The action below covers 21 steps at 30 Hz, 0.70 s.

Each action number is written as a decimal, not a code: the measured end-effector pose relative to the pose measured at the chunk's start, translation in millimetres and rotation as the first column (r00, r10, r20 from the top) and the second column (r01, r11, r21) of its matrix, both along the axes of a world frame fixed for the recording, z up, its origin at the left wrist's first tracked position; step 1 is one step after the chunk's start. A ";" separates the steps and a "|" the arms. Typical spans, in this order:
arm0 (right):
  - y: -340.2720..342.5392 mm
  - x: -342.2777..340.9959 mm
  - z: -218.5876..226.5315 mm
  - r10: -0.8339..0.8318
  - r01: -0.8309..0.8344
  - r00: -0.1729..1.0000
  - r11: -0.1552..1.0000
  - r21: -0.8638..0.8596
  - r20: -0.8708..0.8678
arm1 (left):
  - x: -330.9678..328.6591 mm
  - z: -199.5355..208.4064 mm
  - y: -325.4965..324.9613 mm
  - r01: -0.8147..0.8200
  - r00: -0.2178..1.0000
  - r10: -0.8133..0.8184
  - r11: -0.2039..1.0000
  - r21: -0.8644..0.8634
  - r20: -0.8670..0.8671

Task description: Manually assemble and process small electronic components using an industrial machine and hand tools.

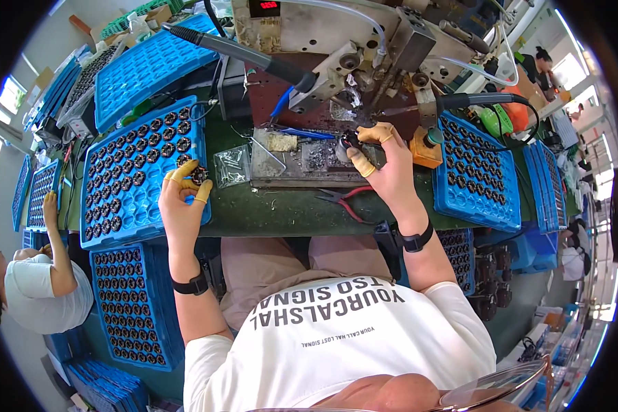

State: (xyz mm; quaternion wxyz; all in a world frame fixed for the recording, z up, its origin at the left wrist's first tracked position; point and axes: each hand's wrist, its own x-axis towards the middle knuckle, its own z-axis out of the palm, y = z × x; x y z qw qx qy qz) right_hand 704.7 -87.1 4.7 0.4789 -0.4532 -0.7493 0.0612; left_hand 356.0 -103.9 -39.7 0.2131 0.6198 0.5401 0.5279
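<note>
My left hand (184, 200), with yellow finger covers, pinches a small black motor stator (199, 174) above the right edge of the left blue tray (155, 221). That tray holds rows of similar round dark stators with coppery windings. My right hand (393, 170), its thumb and fingertips also covered in yellow, closes on another dark stator (350, 139) at the front of the machine (326, 24). Two soldering irons come in from either side above it: a left iron (244, 53) and a right iron (484, 101). My fingers hide part of each stator.
Red-handled pliers (353, 206) lie on the green bench before the metal base plate (281, 180). A clear bag of pins (233, 165) and a hex key (269, 156) are nearby. An orange box (426, 150) stands beside the right blue tray (475, 206). Another person (48, 292) works at far left.
</note>
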 end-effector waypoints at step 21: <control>-48.5 47.9 -25.9 -0.186 0.139 0.942 0.974 -0.181 -0.278 | 97.4 47.6 18.2 0.250 0.963 -0.243 0.967 0.049 -0.115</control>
